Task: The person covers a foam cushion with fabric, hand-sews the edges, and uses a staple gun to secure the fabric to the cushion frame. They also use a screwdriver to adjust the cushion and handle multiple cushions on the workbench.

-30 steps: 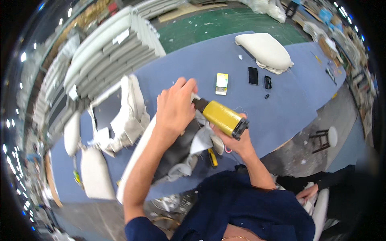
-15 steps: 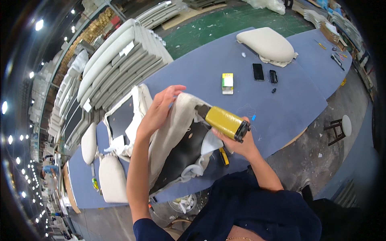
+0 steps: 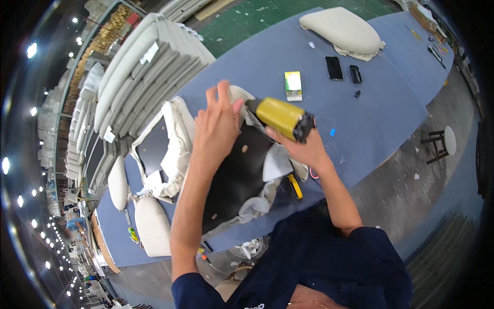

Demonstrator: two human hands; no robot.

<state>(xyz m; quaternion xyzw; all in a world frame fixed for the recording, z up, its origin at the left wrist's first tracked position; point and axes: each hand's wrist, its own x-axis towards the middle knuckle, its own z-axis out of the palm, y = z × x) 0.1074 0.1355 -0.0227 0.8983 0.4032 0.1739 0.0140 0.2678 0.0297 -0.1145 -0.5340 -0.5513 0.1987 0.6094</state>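
Note:
A padded panel lies before me with its black backing (image 3: 239,162) facing up and pale fabric (image 3: 239,93) folded around its rim. My right hand (image 3: 301,147) is closed around a yellow staple gun (image 3: 279,116), whose black nose meets the panel's far rim. Over the upper left edge of that panel reaches my left hand (image 3: 218,123), its thumb and fingers apart beside the folded fabric. Whether its fingertips touch the cloth is hard to tell. White padding (image 3: 276,165) bulges from the panel's right side.
The blue table (image 3: 370,118) carries another black-backed panel (image 3: 154,144), cream cushions (image 3: 342,32), a yellow-green box (image 3: 293,86), a phone (image 3: 334,68) and a yellow-handled cutter (image 3: 295,187). Padded panels (image 3: 159,67) are stacked on the far left. A stool (image 3: 443,141) stands right.
My left hand has come from the panel's outer side over its rim. The panel has turned flatter, showing more backing. The staple gun stays at the far rim.

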